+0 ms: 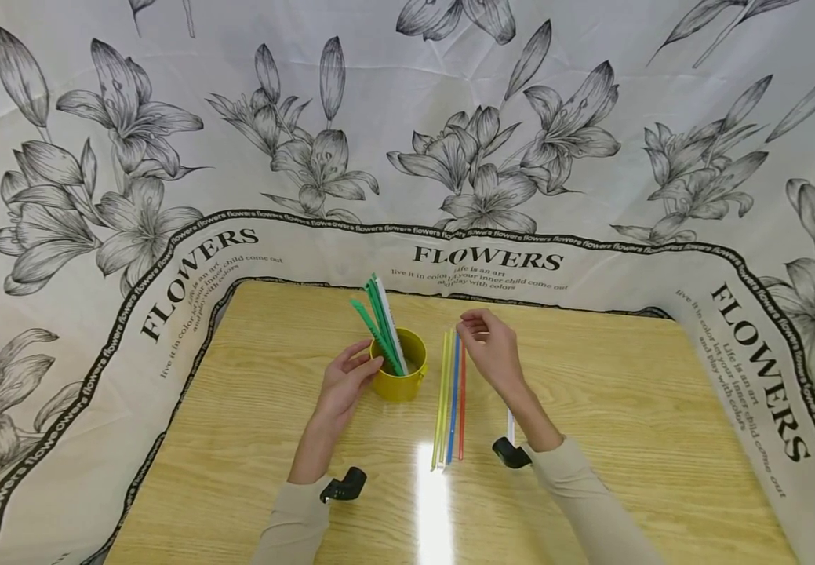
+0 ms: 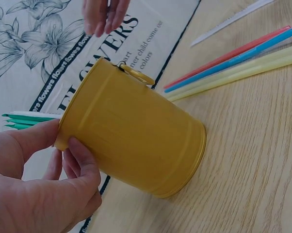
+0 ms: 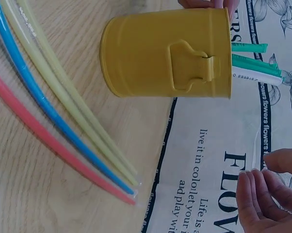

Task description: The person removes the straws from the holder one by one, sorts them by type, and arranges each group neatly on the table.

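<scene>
My left hand (image 1: 342, 384) grips the rim of a yellow metal bucket (image 2: 136, 131), thumb and fingers at its edge. Several slim green sticks (image 1: 381, 329) and a white printed one (image 3: 257, 75) lean out of the bucket; they look like wrapped straws. Right of the bucket lie yellow straws (image 1: 442, 392), a blue straw (image 1: 455, 400) and a red straw (image 1: 462, 416), side by side in clear wrapping. Above their far ends is my right hand (image 1: 493, 345), fingers bent toward the thumb. A faint clear strip (image 3: 256, 145) appears pinched at its fingertips.
A white straw (image 2: 228, 23) lies on the wooden table (image 1: 252, 439), partly under the right forearm in the head view. Flower-printed cloth (image 1: 329, 251) stands around the table's back and sides. Light glares off the tabletop near the front.
</scene>
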`<act>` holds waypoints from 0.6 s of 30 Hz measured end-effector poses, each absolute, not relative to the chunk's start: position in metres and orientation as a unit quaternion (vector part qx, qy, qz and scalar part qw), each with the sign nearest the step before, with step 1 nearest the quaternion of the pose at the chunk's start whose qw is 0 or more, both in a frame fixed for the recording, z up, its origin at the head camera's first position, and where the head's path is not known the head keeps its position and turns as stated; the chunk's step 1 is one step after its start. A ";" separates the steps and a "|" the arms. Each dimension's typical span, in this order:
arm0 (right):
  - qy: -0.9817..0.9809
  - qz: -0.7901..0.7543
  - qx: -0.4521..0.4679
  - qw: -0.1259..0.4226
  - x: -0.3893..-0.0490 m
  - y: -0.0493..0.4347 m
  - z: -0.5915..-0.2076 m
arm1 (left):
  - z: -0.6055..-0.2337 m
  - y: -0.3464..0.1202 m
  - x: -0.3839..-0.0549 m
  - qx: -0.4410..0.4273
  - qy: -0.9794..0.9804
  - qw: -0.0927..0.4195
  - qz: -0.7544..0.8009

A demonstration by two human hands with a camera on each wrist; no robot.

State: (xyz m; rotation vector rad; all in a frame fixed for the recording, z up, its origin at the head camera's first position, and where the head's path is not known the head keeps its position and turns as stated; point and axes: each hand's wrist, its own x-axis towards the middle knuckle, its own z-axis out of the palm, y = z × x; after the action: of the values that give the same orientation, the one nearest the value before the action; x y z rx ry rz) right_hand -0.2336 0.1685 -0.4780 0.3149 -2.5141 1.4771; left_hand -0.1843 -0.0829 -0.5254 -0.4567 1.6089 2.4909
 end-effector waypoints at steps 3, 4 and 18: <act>-0.845 0.510 0.125 0.101 -0.232 0.161 -0.477 | -0.525 -0.083 -0.184 -0.155 0.535 0.072 0.828; -0.843 0.512 0.130 0.101 -0.232 0.158 -0.477 | -0.525 -0.083 -0.184 -0.155 0.535 0.072 0.828; -0.816 0.535 0.195 0.103 -0.231 0.121 -0.478 | -0.527 -0.083 -0.186 -0.150 0.532 0.067 0.831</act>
State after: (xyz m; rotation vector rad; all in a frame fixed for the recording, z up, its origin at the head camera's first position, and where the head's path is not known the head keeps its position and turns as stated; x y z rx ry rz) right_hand -0.2310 0.1213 -0.4775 0.5749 -2.4072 1.5778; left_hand -0.1857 -0.0829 -0.5269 -0.4516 1.6031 2.5052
